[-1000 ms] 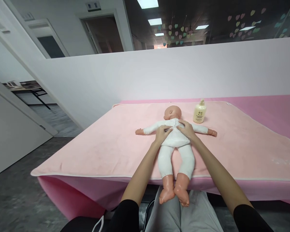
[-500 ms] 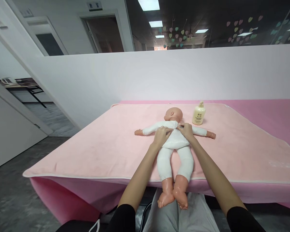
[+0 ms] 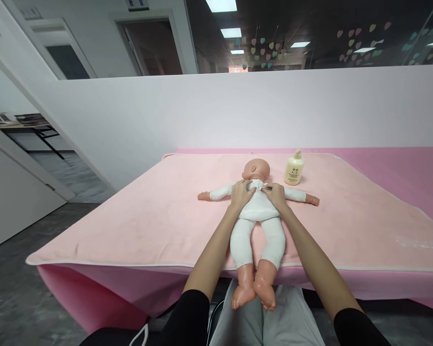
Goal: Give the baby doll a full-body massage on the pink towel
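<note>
A baby doll (image 3: 257, 226) in white clothes lies on its back on a pink towel (image 3: 159, 216), arms spread, its bare feet hanging over the near table edge. My left hand (image 3: 241, 193) rests flat on the doll's upper chest near its left-side shoulder. My right hand (image 3: 275, 195) rests on the chest beside it, fingertips at the collar. Both hands lie on the white fabric with fingers spread, gripping nothing. A pale yellow pump bottle (image 3: 294, 168) stands upright just right of the doll's head.
The towel covers a table draped in a brighter pink cloth (image 3: 400, 163). A white partition wall (image 3: 238, 110) runs close behind the table. Grey floor (image 3: 18, 288) and a doorway lie to the left. My grey-trousered lap (image 3: 274, 322) is under the doll's feet.
Both hands have slid up the doll's torso from the lower chest to the collar area. The view has shifted slightly; the doll and the bottle stay put.
</note>
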### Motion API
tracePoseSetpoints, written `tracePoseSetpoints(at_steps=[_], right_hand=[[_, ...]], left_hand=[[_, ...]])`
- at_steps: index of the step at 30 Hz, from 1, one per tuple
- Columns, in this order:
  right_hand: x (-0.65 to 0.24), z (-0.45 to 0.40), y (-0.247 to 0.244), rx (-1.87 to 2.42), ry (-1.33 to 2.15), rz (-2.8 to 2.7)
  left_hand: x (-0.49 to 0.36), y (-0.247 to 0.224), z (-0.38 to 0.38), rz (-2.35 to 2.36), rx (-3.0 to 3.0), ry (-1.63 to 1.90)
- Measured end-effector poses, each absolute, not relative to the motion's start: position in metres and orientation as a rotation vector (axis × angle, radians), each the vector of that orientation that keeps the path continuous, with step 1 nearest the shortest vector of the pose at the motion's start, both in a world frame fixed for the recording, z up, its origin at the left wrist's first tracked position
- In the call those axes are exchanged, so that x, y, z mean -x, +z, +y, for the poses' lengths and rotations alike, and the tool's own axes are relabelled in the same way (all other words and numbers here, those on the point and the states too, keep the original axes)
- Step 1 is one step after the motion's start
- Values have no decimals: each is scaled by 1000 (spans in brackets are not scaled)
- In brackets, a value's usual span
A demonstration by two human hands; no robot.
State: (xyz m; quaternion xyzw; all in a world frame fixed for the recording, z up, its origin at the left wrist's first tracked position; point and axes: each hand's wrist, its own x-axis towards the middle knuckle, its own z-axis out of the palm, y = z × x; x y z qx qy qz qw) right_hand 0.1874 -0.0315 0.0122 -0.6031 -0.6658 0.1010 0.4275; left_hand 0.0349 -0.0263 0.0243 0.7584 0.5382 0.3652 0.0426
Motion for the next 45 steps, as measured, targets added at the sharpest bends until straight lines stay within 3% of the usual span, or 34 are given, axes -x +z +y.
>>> tracePoseSetpoints(at_steps=[13, 17, 22, 35, 45], right_hand=[[-184, -32, 10, 1305, 112, -1569], [-182, -21, 16, 1303, 223, -1358], [-183, -18, 14, 1587, 400, -1489], [-187, -13, 12, 1727, 338, -1567], [-194, -29, 1, 1503, 458, -1552]], left_hand=[[-35, 26, -25, 1784, -2235, 1031], [-32, 22, -26, 1721, -2208, 1085], [-31, 20, -28, 1696, -2172, 1113], [-33, 14, -17, 1568, -1896, 1317], [-25, 7, -25, 1601, -1959, 1406]])
